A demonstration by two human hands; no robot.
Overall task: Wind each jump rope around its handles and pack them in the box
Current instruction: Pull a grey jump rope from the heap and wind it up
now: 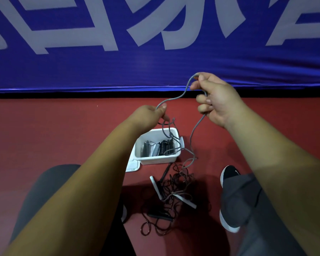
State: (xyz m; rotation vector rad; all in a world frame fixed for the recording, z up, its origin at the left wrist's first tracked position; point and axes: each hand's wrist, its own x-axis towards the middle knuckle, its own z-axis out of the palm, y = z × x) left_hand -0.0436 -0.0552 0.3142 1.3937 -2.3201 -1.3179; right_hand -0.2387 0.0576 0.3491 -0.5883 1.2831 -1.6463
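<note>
Here, two hands hold a grey jump rope [176, 97] in the air above the white box [155, 159].

The left hand [150, 115] pinches the rope between thumb and forefinger, and loose turns hang from it over the box. From there the rope rises in a slack curve to the right hand [218, 100], which is higher and a little apart from the left and grips the rope in curled fingers. Below that hand the rope drops past the box's right side to the red floor [63, 126]. The box stands on the floor between the forearms, with wound ropes [161, 148] inside and a white lid [132, 166] at its left corner. Nearer the person lies a tangle of dark ropes and handles [172, 193], near a black shoe [229, 174].
</note>
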